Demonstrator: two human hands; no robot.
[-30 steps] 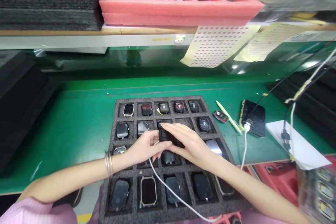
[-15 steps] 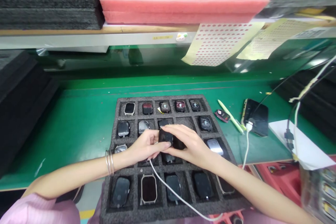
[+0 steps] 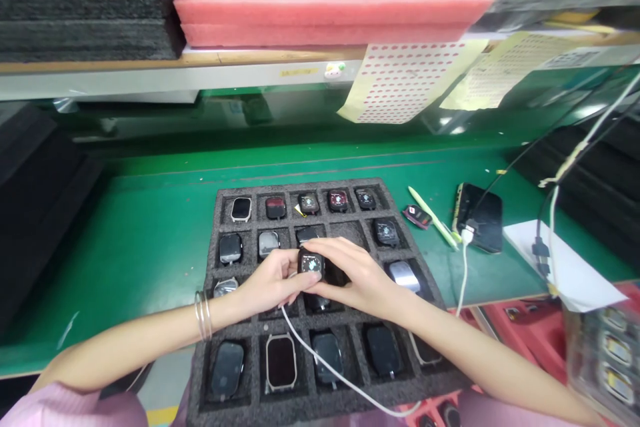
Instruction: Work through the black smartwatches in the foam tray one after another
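Observation:
Both my hands meet over the middle of a dark foam tray [image 3: 210,383] whose cells hold several smartwatch bodies. My left hand [image 3: 270,283] and my right hand [image 3: 357,277] pinch one black watch body [image 3: 311,263] between their fingertips, its lit screen facing up. A white cable [image 3: 330,370] runs from under my hands across the tray toward its near right corner. The cells beneath my hands are hidden.
The green bench [image 3: 145,233] carries a phone on a white charging lead [image 3: 477,217], a pale green pen [image 3: 433,217], a small red-and-black item [image 3: 417,215] and white paper [image 3: 565,267]. A pink foam tray [image 3: 325,10] sits on the shelf above. Black foam stacks stand at left.
The watch in my fingers has turned so that its screen now shows lit. My hands stay in the same spot over the tray; the view shifted slightly.

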